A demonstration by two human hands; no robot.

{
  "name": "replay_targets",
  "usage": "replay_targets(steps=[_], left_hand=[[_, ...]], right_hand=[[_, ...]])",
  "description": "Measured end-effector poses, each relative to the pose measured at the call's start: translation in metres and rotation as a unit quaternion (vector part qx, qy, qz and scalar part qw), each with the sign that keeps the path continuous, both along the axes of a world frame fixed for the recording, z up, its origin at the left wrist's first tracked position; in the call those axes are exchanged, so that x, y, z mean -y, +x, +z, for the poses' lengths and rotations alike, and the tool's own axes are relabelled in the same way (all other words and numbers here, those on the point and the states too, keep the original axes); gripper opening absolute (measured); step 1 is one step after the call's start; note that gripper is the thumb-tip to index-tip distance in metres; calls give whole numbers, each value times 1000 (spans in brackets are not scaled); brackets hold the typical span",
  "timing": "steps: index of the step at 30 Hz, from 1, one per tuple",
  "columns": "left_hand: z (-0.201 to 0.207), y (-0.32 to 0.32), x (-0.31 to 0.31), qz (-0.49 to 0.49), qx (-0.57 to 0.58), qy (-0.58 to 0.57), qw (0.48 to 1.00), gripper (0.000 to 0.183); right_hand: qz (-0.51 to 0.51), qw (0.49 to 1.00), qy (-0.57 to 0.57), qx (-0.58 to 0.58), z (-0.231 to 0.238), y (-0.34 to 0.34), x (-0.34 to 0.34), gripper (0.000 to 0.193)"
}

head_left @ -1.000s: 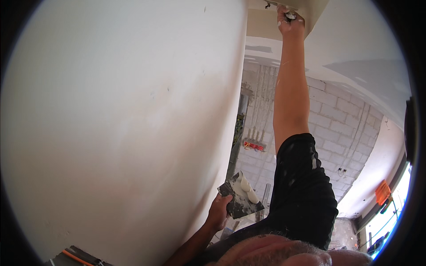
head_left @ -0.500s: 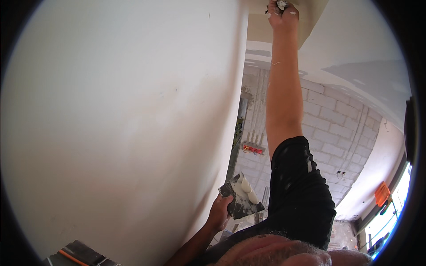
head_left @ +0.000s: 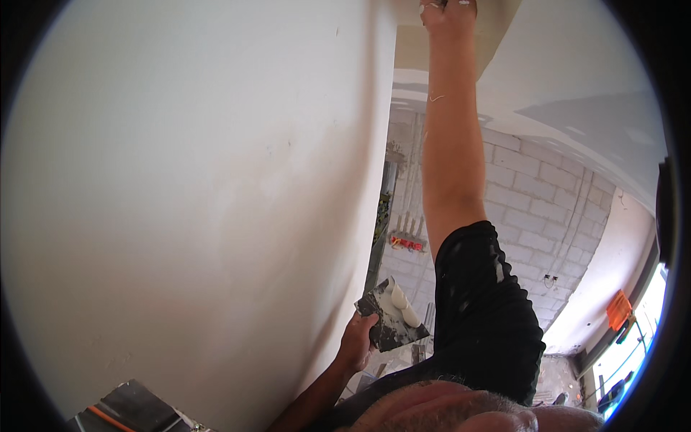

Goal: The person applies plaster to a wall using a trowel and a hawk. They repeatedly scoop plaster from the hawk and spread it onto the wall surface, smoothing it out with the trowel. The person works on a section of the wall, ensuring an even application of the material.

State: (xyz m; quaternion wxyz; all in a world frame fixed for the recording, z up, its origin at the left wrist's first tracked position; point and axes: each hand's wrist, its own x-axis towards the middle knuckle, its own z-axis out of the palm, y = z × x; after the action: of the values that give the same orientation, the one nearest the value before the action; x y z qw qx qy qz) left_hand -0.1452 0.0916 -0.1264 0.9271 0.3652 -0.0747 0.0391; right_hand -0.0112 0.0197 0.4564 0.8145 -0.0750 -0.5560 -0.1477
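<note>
My left hand [head_left: 355, 344] is closed on the near edge of a flat dark filler plate [head_left: 396, 333], thumb on its face. White streaks smear the plate, and a thick white roll of putty [head_left: 403, 306] lies along its far side. High above, my right arm is stretched up beside the wall's edge. My right hand [head_left: 448, 13], with white smears on its fingers, is cut off by the top of the picture. Its fingers are curled around something dark, mostly out of view. The smooth whitish wall [head_left: 194, 180] fills the left side.
A beige soffit [head_left: 497, 21] and pale ceiling [head_left: 576, 65] are overhead. Behind stands a block wall [head_left: 533, 187] with red electrical boxes [head_left: 407, 243]. An orange cloth [head_left: 619, 309] hangs by the bright opening at right. Dark panels [head_left: 129, 407] stand at lower left.
My right hand has gone slightly up and left, partly out of the picture, and what it holds is now mostly hidden. My left hand and the plate have hardly moved.
</note>
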Motion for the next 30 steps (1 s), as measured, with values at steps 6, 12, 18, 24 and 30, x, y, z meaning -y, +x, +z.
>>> replay_targets(steps=[6, 12, 18, 24, 30], left_hand=[[2, -3, -3, 3, -17, 44, 999, 33], [-10, 11, 0, -10, 22, 18, 1000, 32], [-1, 3, -1, -3, -5, 19, 1000, 33], [-9, 10, -1, -16, 10, -3, 1000, 33], [-3, 3, -1, -10, -4, -7, 1000, 33]], right_hand=[[-29, 999, -21, 15, -10, -32, -11, 26], [21, 1000, 9, -7, -58, -101, -16, 24], [106, 986, -100, 85, -93, -10, -1, 21], [88, 993, -82, -12, -64, 37, 21, 17], [90, 991, -74, -68, -35, 61, 20, 16]])
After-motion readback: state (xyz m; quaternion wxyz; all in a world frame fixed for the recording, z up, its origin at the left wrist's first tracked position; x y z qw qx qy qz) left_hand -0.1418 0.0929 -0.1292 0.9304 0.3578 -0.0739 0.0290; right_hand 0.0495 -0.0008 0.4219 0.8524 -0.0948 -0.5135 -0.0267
